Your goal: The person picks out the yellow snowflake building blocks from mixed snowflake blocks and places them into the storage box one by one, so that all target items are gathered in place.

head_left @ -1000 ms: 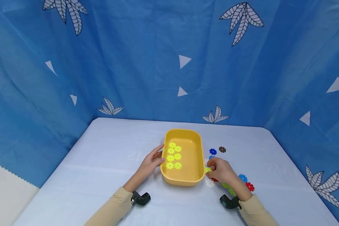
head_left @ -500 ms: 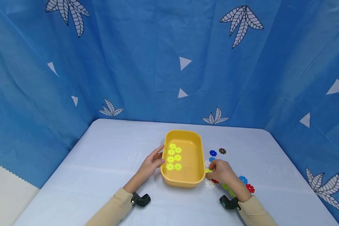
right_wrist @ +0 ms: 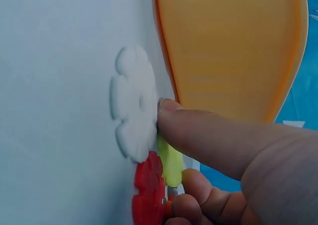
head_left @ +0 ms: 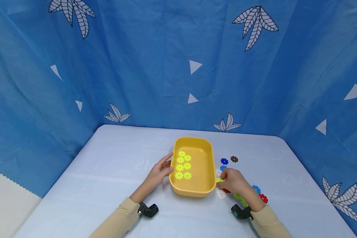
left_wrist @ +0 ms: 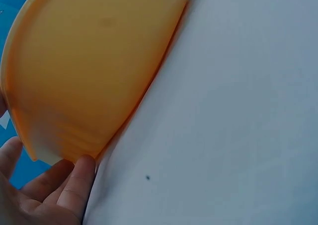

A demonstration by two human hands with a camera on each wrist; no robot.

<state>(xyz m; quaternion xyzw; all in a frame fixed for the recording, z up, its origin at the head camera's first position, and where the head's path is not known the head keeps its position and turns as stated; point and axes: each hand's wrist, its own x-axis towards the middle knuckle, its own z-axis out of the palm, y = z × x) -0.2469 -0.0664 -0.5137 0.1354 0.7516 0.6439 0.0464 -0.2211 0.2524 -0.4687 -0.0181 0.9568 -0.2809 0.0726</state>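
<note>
A yellow plastic tub (head_left: 200, 155) stands mid-table, with several fluorescent yellow flower-shaped interlocking discs (head_left: 187, 166) lying in two columns along its left side. My left hand (head_left: 158, 170) rests its spread fingertips against the tub's left wall, the thumb at the rim. Beside the tub's right wall, my right hand (head_left: 234, 180) pinches a yellow interlocking disc (right_wrist: 170, 163) between thumb and fingers. The fingers partly cover that disc. Close by the thumb in the right wrist view are a white disc (right_wrist: 135, 103) and a red disc (right_wrist: 148, 187).
More discs lie right of the tub: dark blue (head_left: 224, 161), brown (head_left: 234, 159), light blue (head_left: 256, 189) and red (head_left: 263, 198). Green discs (head_left: 237, 196) are partly under the right forearm. A blue patterned curtain (head_left: 154, 66) surrounds the white table (head_left: 131, 148).
The head view has shifted slightly, moving everything a little lower in the picture. Both hands keep nearly the same places, and the discs in the tub stay as they were.
</note>
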